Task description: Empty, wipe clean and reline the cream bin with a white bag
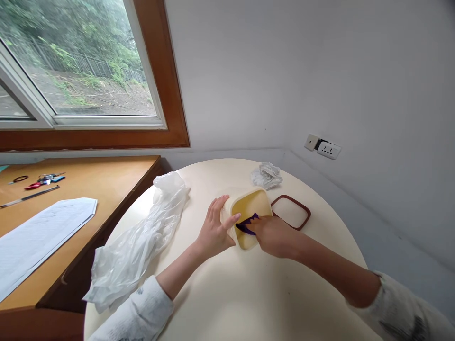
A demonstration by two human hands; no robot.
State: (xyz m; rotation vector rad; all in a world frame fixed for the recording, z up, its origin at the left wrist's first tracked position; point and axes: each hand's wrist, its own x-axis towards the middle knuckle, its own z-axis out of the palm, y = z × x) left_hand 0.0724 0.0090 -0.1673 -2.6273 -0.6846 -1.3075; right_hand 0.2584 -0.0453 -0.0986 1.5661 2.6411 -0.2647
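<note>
A cream-coloured plastic container (261, 199) lies tilted on the round table, its open mouth turned toward me. My left hand (217, 226) grips its left side, with the thumb at the rim and the fingers along the outer wall. In my right hand (272, 234) is a dark purple cloth (249, 223), pressed inside the container's mouth; the fingertips are partly hidden by the cloth. Just right of the container lies a square lid (308, 215) with a brown rim and a pale or clear middle.
The round cream table (249, 298) also bears a long crumpled clear plastic bag (142, 246) on the left and a crumpled white tissue or bag (266, 175) at the back. A wooden desk (117, 175) with papers (46, 232) and keys (46, 179) adjoins on the left. A socket (329, 150) is on the wall.
</note>
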